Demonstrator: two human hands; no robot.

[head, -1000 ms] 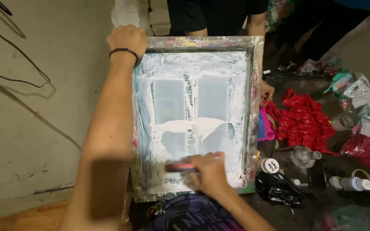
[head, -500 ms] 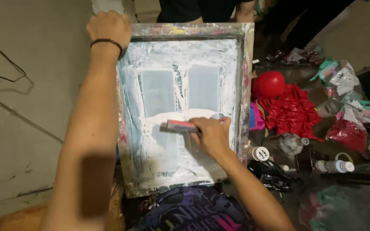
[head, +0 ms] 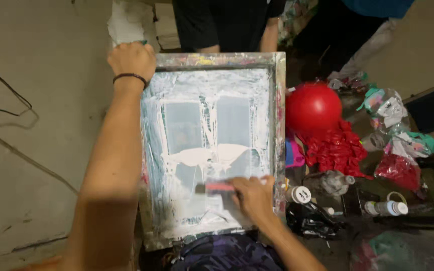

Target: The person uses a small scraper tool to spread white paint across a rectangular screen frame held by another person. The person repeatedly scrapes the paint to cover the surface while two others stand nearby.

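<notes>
Squeegee (head: 216, 187) with red handle pinched in our right hand (head: 252, 196), low on the white-inked printing screen (head: 212, 145), our left hand (head: 131, 59) clenched on its top-left frame corner, red balloon (head: 313, 108) beside.

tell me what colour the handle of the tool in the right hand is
Red or pinkish red: the tool handle in the right hand, seen in the head view, though blurred.

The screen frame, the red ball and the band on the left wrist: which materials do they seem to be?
Screen frame: likely wood or metal, hidden under dried paint smears; its mesh looks thin and translucent. Red ball: probably rubber or latex, smooth with a soft shine. Band on the left hand wrist: thin, black, apparently elastic or cord.
</notes>
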